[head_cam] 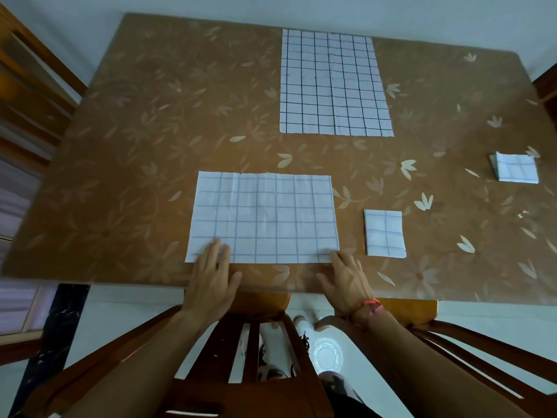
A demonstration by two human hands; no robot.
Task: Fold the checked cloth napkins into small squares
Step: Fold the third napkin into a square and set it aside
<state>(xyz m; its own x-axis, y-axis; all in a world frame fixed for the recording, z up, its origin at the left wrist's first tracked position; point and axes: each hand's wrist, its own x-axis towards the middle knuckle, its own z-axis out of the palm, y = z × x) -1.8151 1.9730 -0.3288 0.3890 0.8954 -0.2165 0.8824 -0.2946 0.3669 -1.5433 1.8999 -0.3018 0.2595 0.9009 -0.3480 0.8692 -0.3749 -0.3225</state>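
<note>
Two flat hands, well apart: left hand (211, 282) and right hand (346, 282) press the near corners of the rectangular napkin (265, 218) at the table (135, 146) front edge. Spread napkin (331, 82) lies behind; near folded square (384, 233) and far folded square (516, 168) lie to the right.

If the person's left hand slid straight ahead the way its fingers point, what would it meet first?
The left hand rests on the white blue-checked cloth napkin; it would cross that, then bare brown floral table. The unfolded dark-checked napkin beyond probably lies right of that line.
</note>
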